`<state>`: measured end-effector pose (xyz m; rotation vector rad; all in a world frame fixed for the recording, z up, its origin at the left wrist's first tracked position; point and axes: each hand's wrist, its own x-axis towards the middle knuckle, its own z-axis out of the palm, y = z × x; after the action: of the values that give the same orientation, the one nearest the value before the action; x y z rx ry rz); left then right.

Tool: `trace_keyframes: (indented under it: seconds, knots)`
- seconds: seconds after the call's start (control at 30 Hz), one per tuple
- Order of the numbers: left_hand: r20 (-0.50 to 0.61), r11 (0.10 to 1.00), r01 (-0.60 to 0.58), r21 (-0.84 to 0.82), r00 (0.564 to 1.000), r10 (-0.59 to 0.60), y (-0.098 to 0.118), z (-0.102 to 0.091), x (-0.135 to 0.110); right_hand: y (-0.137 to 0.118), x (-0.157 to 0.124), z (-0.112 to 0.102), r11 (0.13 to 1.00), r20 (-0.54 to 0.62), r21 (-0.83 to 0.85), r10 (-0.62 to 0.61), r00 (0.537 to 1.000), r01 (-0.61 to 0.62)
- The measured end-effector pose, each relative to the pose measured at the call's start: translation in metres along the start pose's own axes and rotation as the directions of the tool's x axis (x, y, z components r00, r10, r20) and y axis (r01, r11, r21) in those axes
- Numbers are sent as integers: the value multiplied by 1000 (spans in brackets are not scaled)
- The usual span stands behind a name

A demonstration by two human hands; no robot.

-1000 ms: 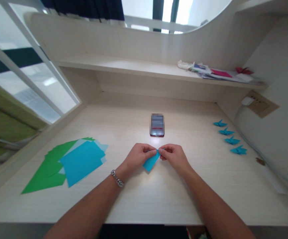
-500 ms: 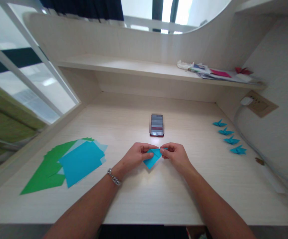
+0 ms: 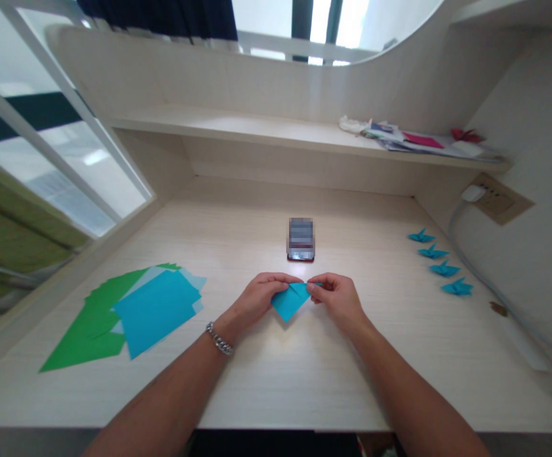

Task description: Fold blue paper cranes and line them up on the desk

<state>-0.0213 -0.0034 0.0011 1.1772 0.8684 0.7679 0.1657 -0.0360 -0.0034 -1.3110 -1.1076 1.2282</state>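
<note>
A small folded sheet of blue origami paper (image 3: 288, 306) lies between my hands at the middle of the desk, one corner pointing toward me. My left hand (image 3: 261, 294) grips its left side, fingers along the upper edge and thumb on the near face. At the upper right corner, my right hand (image 3: 336, 295) pinches the paper between thumb and forefinger. Part of the paper is hidden under the fingers. Just beyond the hands a phone (image 3: 301, 238) rests on the desk, its screen blurred.
Blue paper sheets (image 3: 159, 311) overlap green sheets (image 3: 82, 330) on the left. Several folded blue paper cranes (image 3: 443, 269) stand in a row at right, beside a grey cable (image 3: 471, 260) plugged into a wall socket (image 3: 502, 198). A shelf (image 3: 256, 131) holding papers runs across the back.
My left thumb has moved up from the paper's middle toward its upper left edge, uncovering more of the blue face. My right hand stays nearly still.
</note>
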Motion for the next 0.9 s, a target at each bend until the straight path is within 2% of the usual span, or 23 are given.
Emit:
trace_keyframes:
  seconds: [0.1,0.2,0.3,0.5,0.7,0.9]
  knots:
    - [-12,994,-24,104,1000,25,2,2,0,0,-1,1,999,-2,-30,-14,1000,14]
    - [-17,957,-28,288,999,35,3,6,0,1,-1,3,998,14,-50,-24,1000,25]
    - [-21,922,-34,385,999,45,2,8,1,3,-1,4,997,32,-69,-32,999,34]
    - [-8,886,-86,455,995,100,1,8,0,6,0,5,999,61,-53,9,998,-6]
    - [13,855,-116,505,992,127,7,9,-4,6,-1,5,993,139,-109,58,989,-43]
    - [-37,886,-57,460,996,83,4,7,-2,3,-1,4,992,130,-117,56,990,-41]
